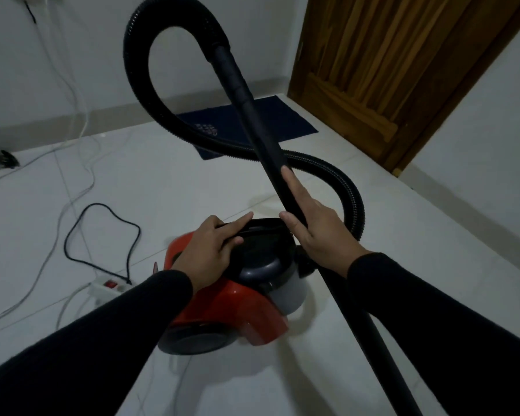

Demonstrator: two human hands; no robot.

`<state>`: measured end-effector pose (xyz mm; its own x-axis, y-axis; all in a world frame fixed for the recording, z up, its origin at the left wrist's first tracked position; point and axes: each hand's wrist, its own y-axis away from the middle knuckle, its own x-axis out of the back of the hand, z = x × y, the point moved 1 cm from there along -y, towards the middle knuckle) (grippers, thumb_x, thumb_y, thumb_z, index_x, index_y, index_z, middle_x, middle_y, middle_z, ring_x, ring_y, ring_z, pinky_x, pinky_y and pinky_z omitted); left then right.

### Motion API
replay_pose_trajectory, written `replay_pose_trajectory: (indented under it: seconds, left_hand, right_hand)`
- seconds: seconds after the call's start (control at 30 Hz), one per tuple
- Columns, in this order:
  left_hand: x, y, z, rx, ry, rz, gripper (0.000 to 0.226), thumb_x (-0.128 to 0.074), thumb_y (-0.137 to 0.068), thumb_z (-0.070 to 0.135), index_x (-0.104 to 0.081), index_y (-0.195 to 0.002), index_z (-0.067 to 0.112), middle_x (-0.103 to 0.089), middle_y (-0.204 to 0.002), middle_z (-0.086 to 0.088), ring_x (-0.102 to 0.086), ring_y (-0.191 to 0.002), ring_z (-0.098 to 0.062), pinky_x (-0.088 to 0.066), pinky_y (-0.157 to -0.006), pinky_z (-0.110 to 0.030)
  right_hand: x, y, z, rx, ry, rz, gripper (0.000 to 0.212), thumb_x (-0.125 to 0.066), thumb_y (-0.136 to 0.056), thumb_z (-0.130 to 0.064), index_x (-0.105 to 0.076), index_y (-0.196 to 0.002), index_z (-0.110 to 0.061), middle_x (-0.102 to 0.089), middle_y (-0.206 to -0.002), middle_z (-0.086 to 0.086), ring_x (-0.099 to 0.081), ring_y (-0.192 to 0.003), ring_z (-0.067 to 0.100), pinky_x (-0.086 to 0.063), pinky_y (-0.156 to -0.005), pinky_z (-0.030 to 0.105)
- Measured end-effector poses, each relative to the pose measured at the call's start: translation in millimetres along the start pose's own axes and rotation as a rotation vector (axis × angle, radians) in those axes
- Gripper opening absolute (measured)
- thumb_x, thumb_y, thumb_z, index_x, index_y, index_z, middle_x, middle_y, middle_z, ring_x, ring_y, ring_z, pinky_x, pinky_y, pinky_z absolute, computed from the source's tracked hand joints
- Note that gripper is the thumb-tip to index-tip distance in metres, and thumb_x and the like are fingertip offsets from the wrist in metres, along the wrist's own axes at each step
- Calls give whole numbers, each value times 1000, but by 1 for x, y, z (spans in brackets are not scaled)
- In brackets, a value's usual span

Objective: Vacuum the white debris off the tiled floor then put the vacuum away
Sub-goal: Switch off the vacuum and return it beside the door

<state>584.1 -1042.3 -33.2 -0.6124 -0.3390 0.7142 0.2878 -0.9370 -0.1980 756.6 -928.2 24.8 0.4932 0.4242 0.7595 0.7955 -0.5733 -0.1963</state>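
Grip, left hand [213, 250]: I have it curled over the black carry handle [252, 228] on top of the vacuum [234, 295], index finger stretched along the handle's front edge.
Grip, right hand [309, 229]: wrapped round the rigid black wand [261, 136], index finger laid up its length, thumb on the near side.
Vacuum: red canister with a grey dust cup, standing on the tiled floor [162, 187] near the middle of the room, directly below me.
Hose [141, 85]: ribbed, black, looping up high and back down behind the canister.
Power strip [110, 288]: on the floor left of the canister, red switch, black cord [102, 211] plugged in.
Further out: blue mat [279, 115] by the wooden door [403, 70]; white cables trailing along the left wall.
Debris: none that I can make out on the visible tiles.
Step, as I judge it: the put-away stage, canister and wand both gathered.
Next move calls for: unplugging the cord, then a level lift by the handle, with wand and hose kept clear of the cables.
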Motion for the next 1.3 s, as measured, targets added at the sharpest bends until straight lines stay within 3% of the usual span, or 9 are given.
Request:
replay_pose_trajectory:
  seconds: [0.23,0.4,0.57,0.73,0.9,1.0,1.1,1.2,1.3]
  left_hand:
    - [92,-82,85,59,1,63,46,-50,-95,17,-42,-138,31,-42,-89,-2,-39,-72,1,-30,-74,5]
    - [151,-163,100,83,14,106,44,-48,-95,18,-44,-137,32,-44,-91,-3,-43,-80,-11,-33,-72,1]
    - [189,-258,76,91,15,134,45,-48,-95,20,-40,-137,35,-43,-90,-2,-44,-80,-12,-33,-71,-1]
    - [222,-366,44,96,-8,104,46,-46,-96,21,-38,-140,34,-43,-97,-5,-47,-85,-18,-34,-77,-17]
    - [238,-462,11,118,-22,150,46,-47,-96,18,-40,-140,31,-41,-97,-2,-43,-84,-14,-32,-81,-16]
    - [235,-519,-14,179,-32,185,47,-47,-96,19,-37,-141,29,-41,-93,-3,-42,-79,-14,-33,-77,-17]
    - [227,-580,-41,224,-34,227,45,-47,-96,18,-40,-140,24,-40,-88,-3,-41,-76,-14,-26,-69,-13]
    - [213,-638,-65,275,-32,279,45,-49,-95,16,-41,-140,22,-40,-88,-4,-41,-79,-15,-27,-73,-14]
    - [200,-687,-87,304,1,304,48,-50,-94,15,-40,-140,23,-42,-93,-4,-43,-86,-14,-33,-84,-18]
  right_hand:
    - [114,-94,-48,57,-12,-33,68,-41,-97,-39,7,-140,-61,-52,-134,19,-55,-116,27,-45,-100,43]
    - [171,-180,-56,64,-3,-31,69,-45,-100,-34,5,-142,-57,-59,-117,14,-57,-100,18,-43,-87,27]
    - [197,-289,-47,83,14,-19,69,-44,-100,-35,6,-142,-57,-54,-129,18,-56,-109,24,-42,-93,27]
    - [216,-408,-34,102,29,13,69,-46,-99,-32,3,-144,-52,-47,-136,21,-50,-120,29,-40,-98,29]
    - [238,-512,-8,97,-16,42,69,-47,-100,-28,1,-145,-48,-48,-138,9,-44,-113,1,-33,-94,18]
    - [248,-576,23,117,-49,68,68,-46,-101,-26,3,-144,-46,-42,-137,-4,-40,-116,-3,-33,-97,15]
    - [252,-646,64,136,-25,84,68,-44,-101,-26,4,-145,-47,-46,-139,13,-47,-116,12,-32,-93,10]
    - [253,-710,103,160,-19,62,68,-43,-102,-26,5,-146,-44,-41,-144,11,-37,-110,-7,-26,-93,4]
    - [248,-767,136,192,-10,50,68,-43,-102,-26,5,-147,-42,-41,-144,11,-39,-111,-3,-28,-91,2]
